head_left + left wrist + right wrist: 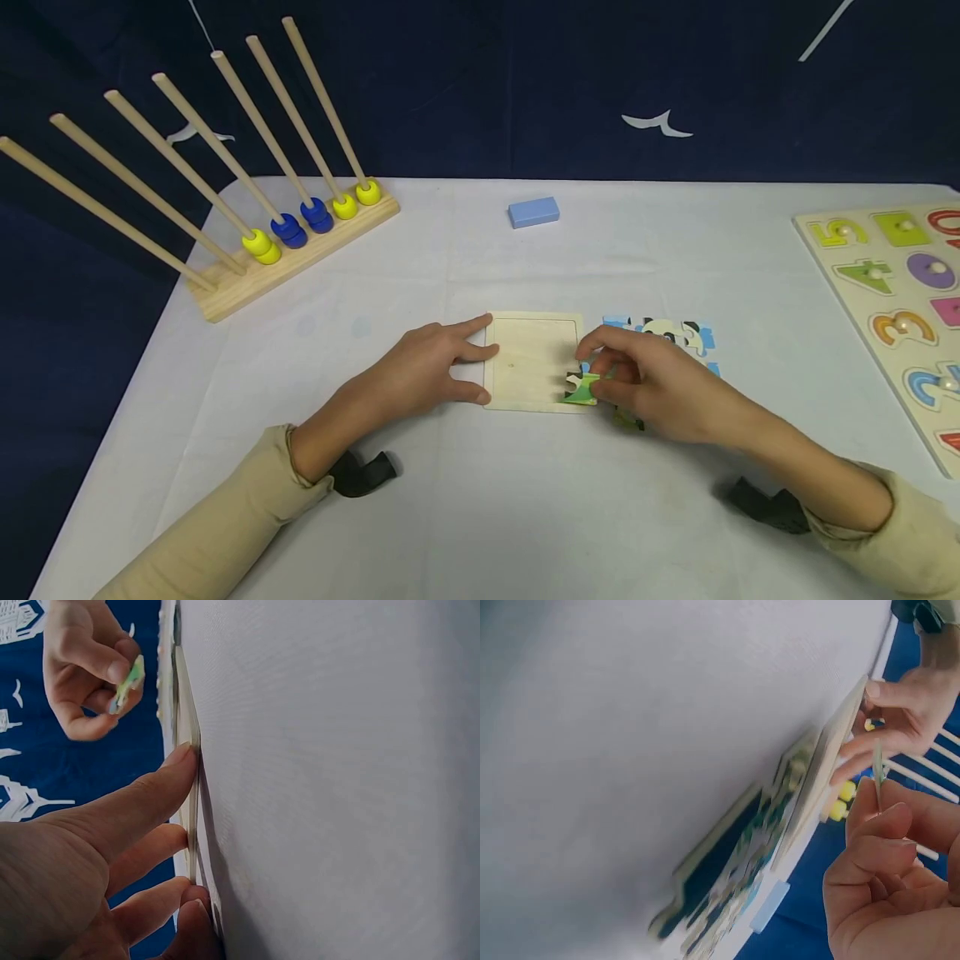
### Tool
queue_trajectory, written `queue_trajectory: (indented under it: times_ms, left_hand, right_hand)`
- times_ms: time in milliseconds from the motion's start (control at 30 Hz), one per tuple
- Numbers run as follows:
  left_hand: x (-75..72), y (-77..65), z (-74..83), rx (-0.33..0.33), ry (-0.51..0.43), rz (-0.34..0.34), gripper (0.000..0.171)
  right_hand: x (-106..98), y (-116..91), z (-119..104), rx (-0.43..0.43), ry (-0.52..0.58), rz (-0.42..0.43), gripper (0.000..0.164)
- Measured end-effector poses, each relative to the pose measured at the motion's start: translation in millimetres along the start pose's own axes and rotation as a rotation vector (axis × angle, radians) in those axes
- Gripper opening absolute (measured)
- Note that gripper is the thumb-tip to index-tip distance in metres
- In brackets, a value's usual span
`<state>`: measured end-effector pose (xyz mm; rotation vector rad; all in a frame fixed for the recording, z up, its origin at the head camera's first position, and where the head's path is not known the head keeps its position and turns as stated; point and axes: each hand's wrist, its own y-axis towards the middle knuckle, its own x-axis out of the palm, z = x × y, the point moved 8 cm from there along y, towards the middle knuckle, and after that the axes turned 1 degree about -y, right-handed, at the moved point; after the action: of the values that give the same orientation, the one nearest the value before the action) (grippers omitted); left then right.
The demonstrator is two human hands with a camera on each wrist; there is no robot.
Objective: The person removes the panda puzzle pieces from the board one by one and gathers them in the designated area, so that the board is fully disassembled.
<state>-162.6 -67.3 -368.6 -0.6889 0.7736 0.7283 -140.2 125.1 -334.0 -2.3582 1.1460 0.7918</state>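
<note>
A square wooden puzzle tray (534, 358) lies bare inside its rim on the white tablecloth. My left hand (427, 367) rests at its left edge, with thumb and fingertips touching the rim. Between thumb and fingers my right hand (660, 379) pinches a green jigsaw piece (580, 389), raised over the tray's lower right corner. In the left wrist view the pinched piece (129, 684) stands clear of the tray. Several more pieces with a panda picture (667, 329) lie right of the tray, partly hidden under my right hand.
A wooden abacus (300, 262) with upright rods and yellow and blue beads stands at the back left. A blue block (533, 212) sits beyond the tray. On the right lies a number puzzle board (862, 250). Dark blue cloth (480, 83) hangs behind the table.
</note>
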Motion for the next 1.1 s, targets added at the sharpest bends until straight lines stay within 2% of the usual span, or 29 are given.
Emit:
queue_trajectory:
  times_ms: [333,700,1100]
  left_hand:
    - [-1.2,-0.5,1.1,0.0,-0.006,0.013,0.065]
    - [0.0,1.0,0.3,-0.009,-0.004,0.008,0.065]
    - [0.4,0.6,0.0,-0.02,-0.003,0.009,0.065]
  right_hand:
    - [-14.5,-19.3,19.1,0.021,0.232,-0.041,0.022]
    - [-32.8,-49.9,47.9,0.021,0.198,-0.029,0.027]
    - [-38.8,-78.2,78.5,0.085,0.156,-0.023,0.028]
